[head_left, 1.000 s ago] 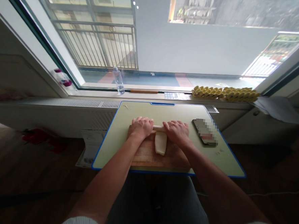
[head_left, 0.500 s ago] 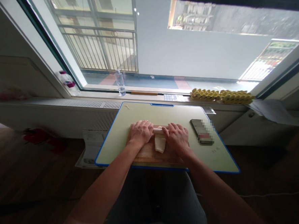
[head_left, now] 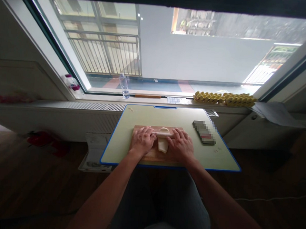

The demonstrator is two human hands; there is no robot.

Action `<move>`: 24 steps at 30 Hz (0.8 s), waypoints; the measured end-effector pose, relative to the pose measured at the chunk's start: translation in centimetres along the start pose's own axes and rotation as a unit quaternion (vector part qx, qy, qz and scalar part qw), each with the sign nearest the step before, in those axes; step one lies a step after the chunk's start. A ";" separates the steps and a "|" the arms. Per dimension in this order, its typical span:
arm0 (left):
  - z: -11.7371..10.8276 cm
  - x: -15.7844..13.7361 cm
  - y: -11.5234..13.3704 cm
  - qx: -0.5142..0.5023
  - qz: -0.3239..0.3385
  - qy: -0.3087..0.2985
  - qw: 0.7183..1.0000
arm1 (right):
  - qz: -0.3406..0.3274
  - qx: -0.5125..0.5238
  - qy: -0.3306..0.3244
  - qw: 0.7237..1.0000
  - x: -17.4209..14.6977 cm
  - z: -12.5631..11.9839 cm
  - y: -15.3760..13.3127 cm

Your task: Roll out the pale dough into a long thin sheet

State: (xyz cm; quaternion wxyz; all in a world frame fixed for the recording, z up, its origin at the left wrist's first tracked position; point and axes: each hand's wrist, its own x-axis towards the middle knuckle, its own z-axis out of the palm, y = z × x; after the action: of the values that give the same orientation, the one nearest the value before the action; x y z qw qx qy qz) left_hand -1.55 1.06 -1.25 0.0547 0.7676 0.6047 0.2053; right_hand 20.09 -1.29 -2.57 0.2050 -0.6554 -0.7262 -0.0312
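Just below frame centre, a rolling pin (head_left: 163,134), gripped at its ends by the left hand (head_left: 143,138) and right hand (head_left: 181,143), has been drawn back along a dough strip (head_left: 163,145) on a cutting board (head_left: 150,156), baring the far end and covering the middle.

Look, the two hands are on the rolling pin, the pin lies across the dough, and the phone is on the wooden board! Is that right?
Not quite: the phone lies on the pale table, to the right of the wooden board, as the head view shows. The left hand and right hand are on the rolling pin, which lies across the dough.
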 end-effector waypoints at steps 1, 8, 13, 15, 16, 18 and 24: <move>-0.1 -0.3 -0.1 -0.005 0.003 0.002 1.000 | -0.001 0.003 0.005 1.000 -0.3 -0.1 0.1; -1.0 -2.1 -0.1 -0.032 0.012 0.005 0.999 | 0.009 0.012 0.033 0.999 -2.3 -0.4 1.6; -1.1 -3.2 -0.1 -0.035 0.010 0.011 0.999 | 0.011 0.018 0.050 0.999 -3.8 -0.5 2.5; -0.9 -3.4 -0.2 -0.032 0.010 0.016 0.999 | 0.010 0.017 0.053 0.998 -4.3 -0.5 2.6; -0.8 -3.5 -0.2 -0.030 0.011 0.019 0.999 | 0.012 0.017 0.054 0.998 -4.5 -0.5 2.6; -0.7 -3.7 -0.3 -0.029 0.012 0.021 0.999 | 0.016 0.016 0.058 0.998 -5.0 -0.4 2.4; -0.8 -4.3 -0.3 -0.049 0.013 0.024 0.998 | 0.024 0.014 0.062 0.998 -6.3 -0.5 1.9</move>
State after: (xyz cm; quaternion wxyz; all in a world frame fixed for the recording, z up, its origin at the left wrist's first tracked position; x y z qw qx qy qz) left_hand -2.98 -3.10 -1.68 0.0746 0.7663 0.5855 0.2537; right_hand 22.42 -7.12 -4.72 0.2600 -0.6664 -0.6965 -0.0567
